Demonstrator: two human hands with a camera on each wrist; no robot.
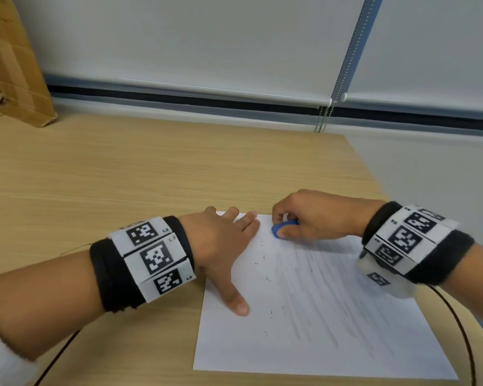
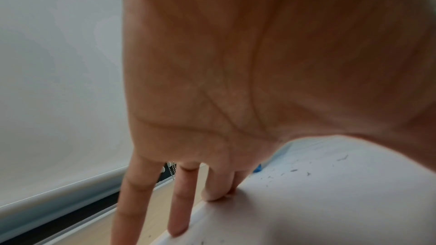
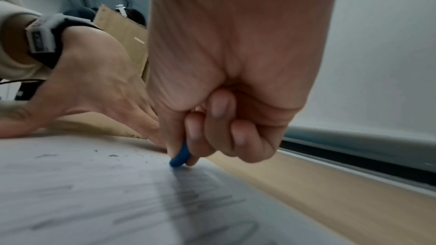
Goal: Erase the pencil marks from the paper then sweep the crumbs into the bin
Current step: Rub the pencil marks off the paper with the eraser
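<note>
A white sheet of paper (image 1: 313, 316) with faint grey pencil strokes lies on the wooden desk (image 1: 151, 168). My right hand (image 1: 313, 215) pinches a blue eraser (image 1: 280, 229) and presses its tip on the paper near the far edge; the right wrist view shows the eraser (image 3: 180, 156) touching the sheet. My left hand (image 1: 223, 246) lies flat with fingers spread on the paper's far left corner, holding it down. In the left wrist view its fingers (image 2: 179, 202) reach over the paper's edge. Dark eraser crumbs (image 1: 267, 278) are scattered on the paper's left half. No bin is in view.
A cardboard box (image 1: 14, 68) stands at the desk's far left. A window blind (image 1: 207, 43) with a bead chain (image 1: 322, 118) runs behind the desk. Black cables (image 1: 457, 330) trail from both wrists. The desk's right edge passes close to the paper.
</note>
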